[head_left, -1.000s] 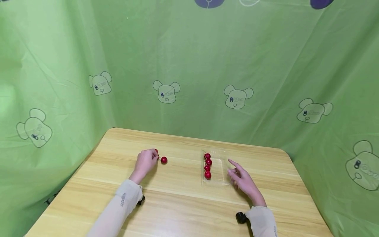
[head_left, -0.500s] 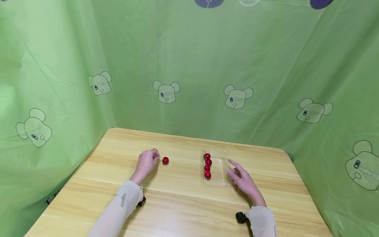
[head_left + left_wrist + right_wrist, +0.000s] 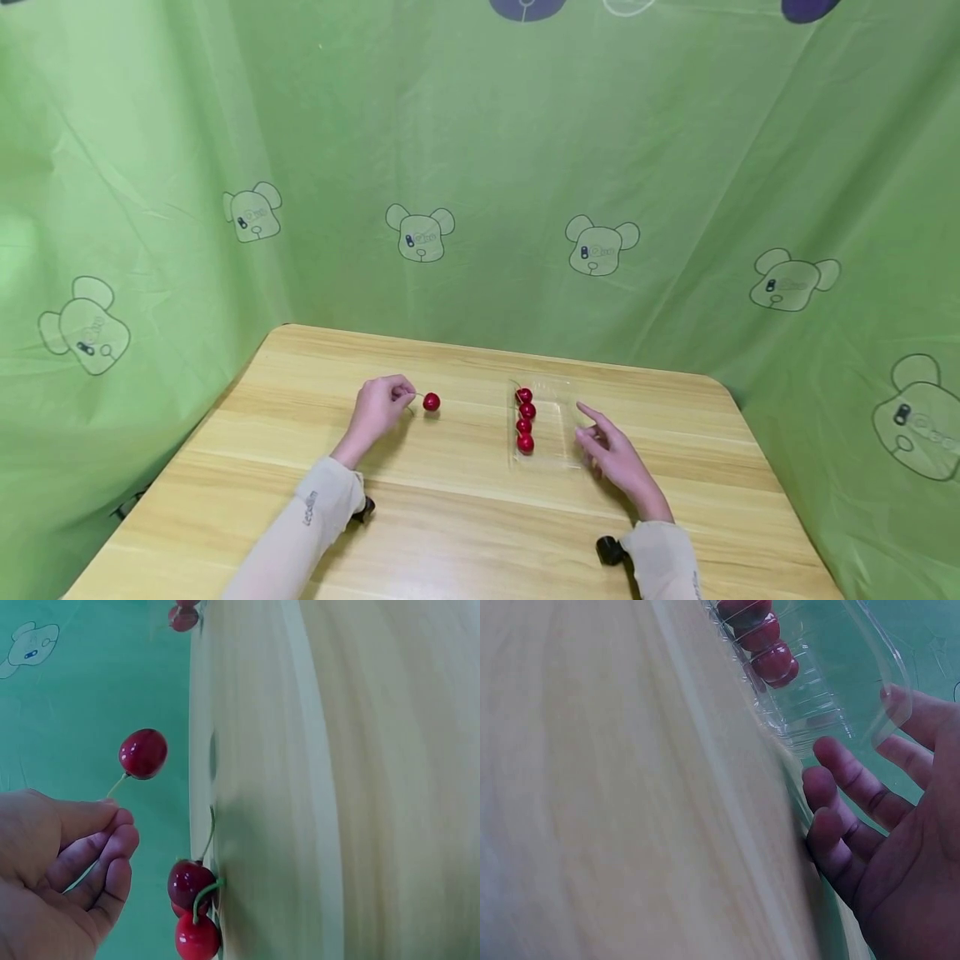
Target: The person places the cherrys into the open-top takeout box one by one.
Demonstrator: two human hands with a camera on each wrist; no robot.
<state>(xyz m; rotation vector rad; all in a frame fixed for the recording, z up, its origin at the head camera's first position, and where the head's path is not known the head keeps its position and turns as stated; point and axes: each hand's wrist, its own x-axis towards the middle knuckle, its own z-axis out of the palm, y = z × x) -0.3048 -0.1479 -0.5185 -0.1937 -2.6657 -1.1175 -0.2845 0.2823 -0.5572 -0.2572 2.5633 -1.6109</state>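
Note:
My left hand (image 3: 381, 408) pinches a red cherry (image 3: 431, 402) by its thin stem between thumb and forefinger. In the left wrist view that cherry (image 3: 143, 754) is off the table, with its shadow on the wood. Several other cherries (image 3: 196, 937) with green stems lie on the table under the left hand; the hand mostly hides them in the head view. A clear plastic tray (image 3: 553, 463) holds a column of cherries (image 3: 526, 443) along its left side. My right hand (image 3: 617, 457) is at the tray's right edge, fingers loosely spread, fingertips at the clear wall (image 3: 897, 712).
The wooden table (image 3: 450, 533) has rounded far corners. A green curtain (image 3: 495, 275) with bear-head prints hangs behind it and on both sides. Black wrist devices (image 3: 611, 550) sit by both sleeves. Bare wood lies between the left hand and the tray.
My left hand has risen slightly and shifted right, drawing the cherry by its stem away from the others and up off the table. The right hand and tray stay put.

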